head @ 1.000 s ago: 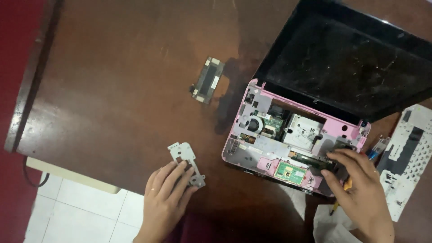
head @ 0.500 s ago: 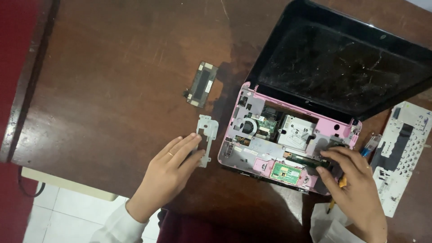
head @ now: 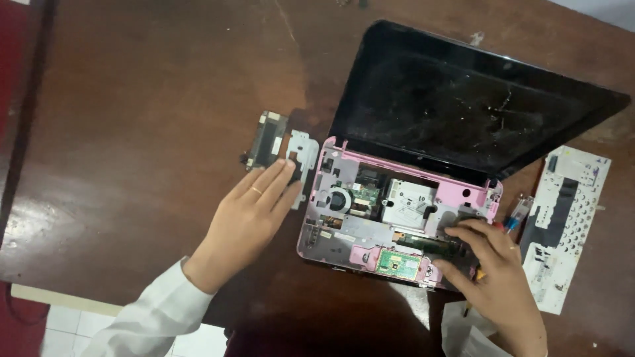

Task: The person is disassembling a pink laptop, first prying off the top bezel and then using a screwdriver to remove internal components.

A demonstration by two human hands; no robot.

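Note:
My left hand (head: 254, 211) lies flat, its fingertips on a small silver metal bracket (head: 304, 153) that sits on the table against the left edge of the laptop. A dark rectangular part (head: 265, 139) lies just left of the bracket. The opened pink laptop base (head: 344, 235) shows its fan, boards and a green board near the front. My right hand (head: 493, 281) is at the base's front right corner, fingers curled on a dark strip (head: 426, 246) inside it. A bit of orange shows under that palm.
The laptop's black screen (head: 463, 106) lies folded back on the brown wooden table (head: 132, 132). A removed keyboard (head: 565, 225) lies face down at the right, with a small blue and red tool (head: 516, 215) beside it. White paper (head: 463, 334) is at the bottom edge.
My left hand has carried the metal bracket up and to the right, from near the table's front edge to beside the dark part. My right hand has stayed on the dark strip.

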